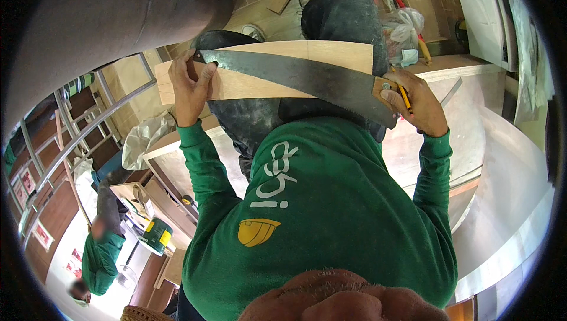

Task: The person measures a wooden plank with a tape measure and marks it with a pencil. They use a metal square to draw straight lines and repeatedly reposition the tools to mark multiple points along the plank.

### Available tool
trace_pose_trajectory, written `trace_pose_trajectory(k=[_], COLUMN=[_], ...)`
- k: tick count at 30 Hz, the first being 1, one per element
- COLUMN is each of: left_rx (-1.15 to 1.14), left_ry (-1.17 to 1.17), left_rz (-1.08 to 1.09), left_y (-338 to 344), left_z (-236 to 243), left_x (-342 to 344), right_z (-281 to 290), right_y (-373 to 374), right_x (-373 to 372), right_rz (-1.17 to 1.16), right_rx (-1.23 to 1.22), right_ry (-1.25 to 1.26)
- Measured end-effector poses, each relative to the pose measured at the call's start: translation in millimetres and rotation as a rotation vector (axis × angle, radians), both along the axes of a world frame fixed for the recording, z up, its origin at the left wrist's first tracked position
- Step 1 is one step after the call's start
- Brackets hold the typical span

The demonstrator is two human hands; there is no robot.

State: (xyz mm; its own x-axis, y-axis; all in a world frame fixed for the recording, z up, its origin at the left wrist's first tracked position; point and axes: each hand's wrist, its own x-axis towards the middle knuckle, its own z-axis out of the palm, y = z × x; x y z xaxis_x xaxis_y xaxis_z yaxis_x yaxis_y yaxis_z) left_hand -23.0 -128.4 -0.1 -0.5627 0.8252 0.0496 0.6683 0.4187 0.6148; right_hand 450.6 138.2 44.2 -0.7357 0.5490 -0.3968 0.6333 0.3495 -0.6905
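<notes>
A pale wooden board (pixel 339 52) lies across my knees. A handsaw (pixel 283 76) rests slantwise over it, its toe at the board's left end and its heel past the right end. My left hand (pixel 192 85) is closed around the left end of the board, fingers on the far edge and thumb on the face, touching the saw's toe. My right hand (pixel 420 99) is closed on the saw's wooden handle (pixel 381 90). A yellow pencil (pixel 405 98) also sits between the right hand's fingers.
A white-topped surface (pixel 425 150) is beneath and beside me. Plastic bags (pixel 404 25) and tools lie beyond my right knee. A large grey rounded form (pixel 130 8) fills the far left. Metal ladder rails (pixel 88 126) stand at left; another person (pixel 100 262) in green is behind them.
</notes>
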Motion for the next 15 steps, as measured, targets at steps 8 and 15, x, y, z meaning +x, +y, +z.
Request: trace_pose_trajectory(k=[8, 15], left_rx=[-0.070, -0.075], left_ry=[0.023, 0.021], left_rz=[-0.008, 0.001], left_y=[1.8, 1.1], left_z=[4.6, 2.0], left_x=[0.8, -0.1], right_z=[7.7, 1.6], right_y=[-1.3, 0.5], right_x=[-0.7, 3.7], right_rz=[0.013, -0.017], right_rx=[-0.012, -0.125], right_ry=[-0.008, -0.055])
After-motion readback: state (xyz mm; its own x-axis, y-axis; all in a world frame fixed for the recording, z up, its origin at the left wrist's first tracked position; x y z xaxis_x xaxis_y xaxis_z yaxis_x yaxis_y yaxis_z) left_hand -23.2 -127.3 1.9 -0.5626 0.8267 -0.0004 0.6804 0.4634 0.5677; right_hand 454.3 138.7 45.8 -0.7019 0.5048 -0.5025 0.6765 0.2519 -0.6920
